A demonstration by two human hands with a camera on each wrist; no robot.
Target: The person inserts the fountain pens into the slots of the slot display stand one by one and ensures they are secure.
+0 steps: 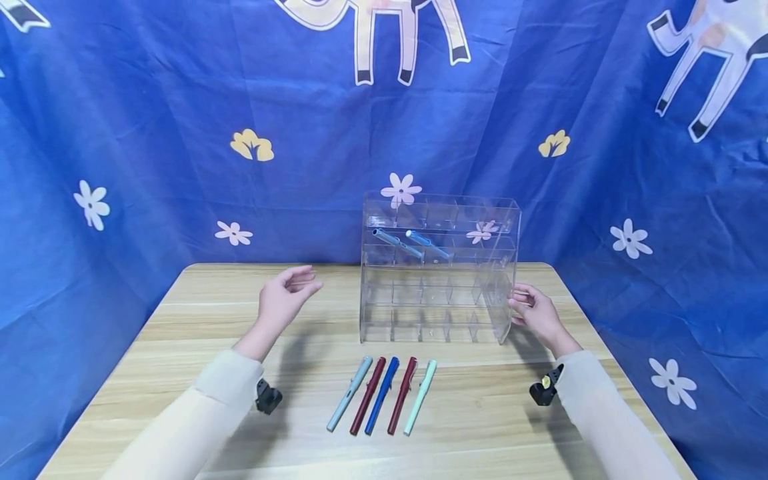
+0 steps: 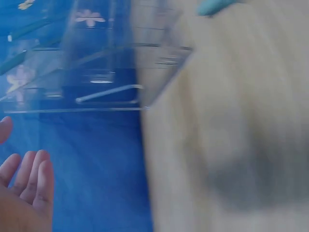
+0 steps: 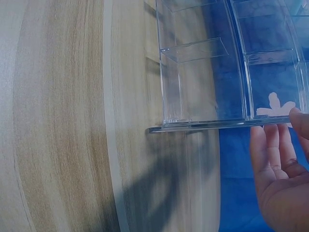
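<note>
Five pens (image 1: 381, 396) lie side by side on the wood-grain table (image 1: 480, 407), slanted, with upper ends leaning right. Order from the left: grey-blue pen (image 1: 350, 393), dark red pen (image 1: 368, 396), blue pen (image 1: 381, 396), second dark red pen (image 1: 401, 397), mint pen (image 1: 420, 398). The clear rack (image 1: 408, 268) stands upright on the table beyond the row. A dull blue pen (image 1: 397, 243) and a bright blue pen (image 1: 427, 243) rest at a slant in the upper part of the rack, lower ends pointing right. Left hand (image 1: 285, 297): raised left of the rack, apart from it, thumb and fingers parted, holding nothing. Right hand (image 1: 537, 315): at the rack's right side panel (image 1: 501, 300), fingertips touching the outer face; through the clear plastic it cannot be told whether thumb and fingers clamp the panel. A black device (image 1: 268, 397) sits at the left sleeve (image 1: 198, 413), another black device (image 1: 543, 392) at the right sleeve (image 1: 606, 407). Blue fabric (image 1: 318, 100) with printed flowers and animals hangs behind the table
</note>
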